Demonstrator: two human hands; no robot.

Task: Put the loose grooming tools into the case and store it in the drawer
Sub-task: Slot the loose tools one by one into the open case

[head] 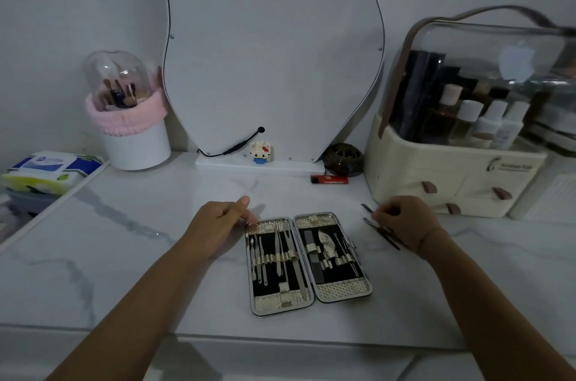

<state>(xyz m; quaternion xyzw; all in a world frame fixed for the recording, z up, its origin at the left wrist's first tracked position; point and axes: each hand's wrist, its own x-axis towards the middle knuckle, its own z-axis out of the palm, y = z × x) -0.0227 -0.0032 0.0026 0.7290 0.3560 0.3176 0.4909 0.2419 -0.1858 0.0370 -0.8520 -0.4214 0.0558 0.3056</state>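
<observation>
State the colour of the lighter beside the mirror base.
Red lighter, clearest in the head view.

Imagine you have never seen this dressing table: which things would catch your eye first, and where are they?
First comes the open grooming case, lying flat at the centre of the marble counter, tools strapped into both halves. The left hand rests at its top-left corner, while the right hand is over loose dark tools to the case's right. Behind stands a curvy mirror, with a clear-lidded cosmetics organiser at right.
</observation>
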